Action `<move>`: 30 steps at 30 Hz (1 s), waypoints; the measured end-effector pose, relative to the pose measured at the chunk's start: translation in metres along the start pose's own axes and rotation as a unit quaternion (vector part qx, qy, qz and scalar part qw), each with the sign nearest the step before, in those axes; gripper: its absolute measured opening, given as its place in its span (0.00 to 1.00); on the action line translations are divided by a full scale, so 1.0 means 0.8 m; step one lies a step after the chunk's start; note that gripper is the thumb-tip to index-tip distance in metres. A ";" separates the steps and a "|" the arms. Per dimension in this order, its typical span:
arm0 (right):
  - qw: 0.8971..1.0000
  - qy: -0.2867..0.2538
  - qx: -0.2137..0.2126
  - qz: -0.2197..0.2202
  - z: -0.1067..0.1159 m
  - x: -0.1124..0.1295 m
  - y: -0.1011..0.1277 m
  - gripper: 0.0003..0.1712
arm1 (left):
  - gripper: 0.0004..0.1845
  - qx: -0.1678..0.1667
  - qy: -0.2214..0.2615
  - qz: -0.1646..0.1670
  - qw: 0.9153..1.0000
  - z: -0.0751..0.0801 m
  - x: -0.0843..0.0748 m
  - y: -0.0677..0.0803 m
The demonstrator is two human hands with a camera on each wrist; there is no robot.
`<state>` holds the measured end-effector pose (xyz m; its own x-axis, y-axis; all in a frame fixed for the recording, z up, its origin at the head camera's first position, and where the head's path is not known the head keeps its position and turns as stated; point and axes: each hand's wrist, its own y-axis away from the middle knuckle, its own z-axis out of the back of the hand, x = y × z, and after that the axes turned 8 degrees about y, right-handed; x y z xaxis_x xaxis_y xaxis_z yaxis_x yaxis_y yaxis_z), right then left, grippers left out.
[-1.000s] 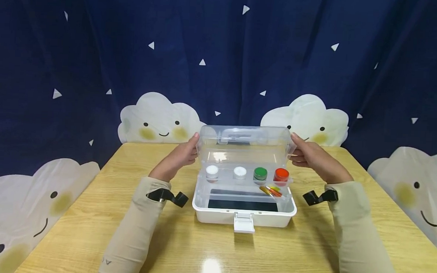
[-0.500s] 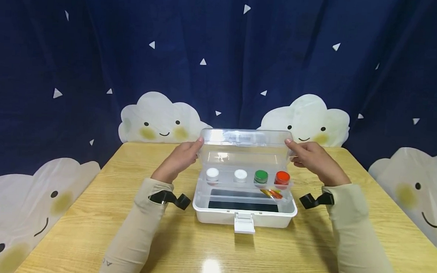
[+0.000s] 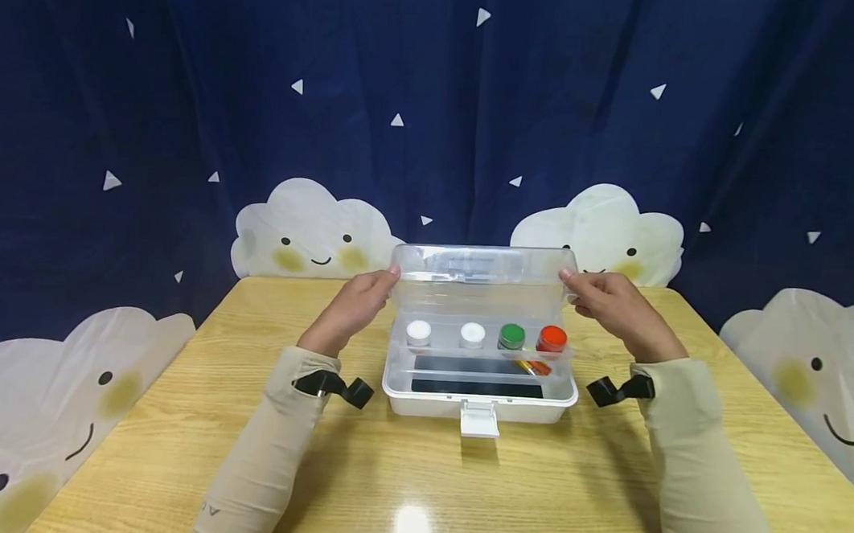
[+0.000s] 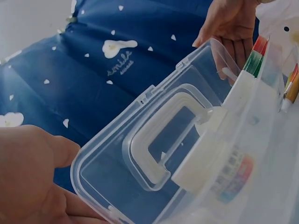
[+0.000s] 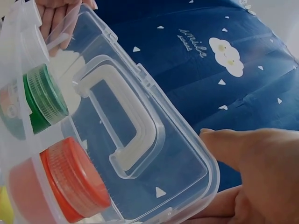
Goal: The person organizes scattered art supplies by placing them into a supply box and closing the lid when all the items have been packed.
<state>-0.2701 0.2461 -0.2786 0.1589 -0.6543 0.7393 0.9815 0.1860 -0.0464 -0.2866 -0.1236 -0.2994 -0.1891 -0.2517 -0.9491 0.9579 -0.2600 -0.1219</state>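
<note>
The clear plastic lid (image 3: 481, 269) of the white storage box (image 3: 480, 386) is standing half raised over the box, hinged along the box's far edge, and both hands are gripping it at its two ends. The left hand (image 3: 356, 307) is pinching the lid's left end with thumb and curled fingers; the right hand (image 3: 609, 304) is doing the same at the lid's right end, thumb on the outer face in the right wrist view. Judgement: the lid is handling best with equal pull at both ends so the thin shell is not twisting on its hinge, and with fingertips kept clear of the front rim where it meets the box. The front latch (image 3: 479, 421) is hanging loose at the box's near wall, so it needs to stay clear of the rim. The lid is transparent, glossy, thin-walled, rectangular with rounded corners, with a moulded loop handle (image 5: 122, 125) on its outer face. Inside the box, along its far side, a row of four small round jars is standing in a tray: two white-capped jars (image 3: 419, 331) at the left, a green-capped jar (image 3: 512, 335), then a red-capped jar (image 3: 552, 337); the caps are ribbed. The box is sitting on a light wood-grain table (image 3: 173, 414), varnished and reflecting light.
</note>
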 end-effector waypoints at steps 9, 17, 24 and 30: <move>1.000 0.003 -0.001 0.027 -0.001 -0.011 -0.009 0.40 | 0.34 0.004 0.027 -0.040 0.999 0.000 0.019 -0.013; 1.000 0.018 0.014 0.016 -0.004 -0.020 -0.018 0.42 | 0.32 0.024 0.022 -0.061 0.998 0.004 0.034 -0.019; 0.999 0.027 0.012 0.020 -0.005 -0.028 -0.021 0.41 | 0.30 0.061 0.024 -0.078 0.995 0.006 0.045 -0.025; 0.999 0.020 0.012 0.038 -0.005 -0.037 -0.023 0.38 | 0.28 0.077 0.023 -0.095 0.992 0.006 0.050 -0.030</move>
<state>-0.2922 0.2595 -0.3025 0.2381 -0.6656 0.7073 0.9633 0.2546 -0.0847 -0.3184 -0.1317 -0.3328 -0.3499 -0.1434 -0.9258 0.8605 -0.4398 -0.2571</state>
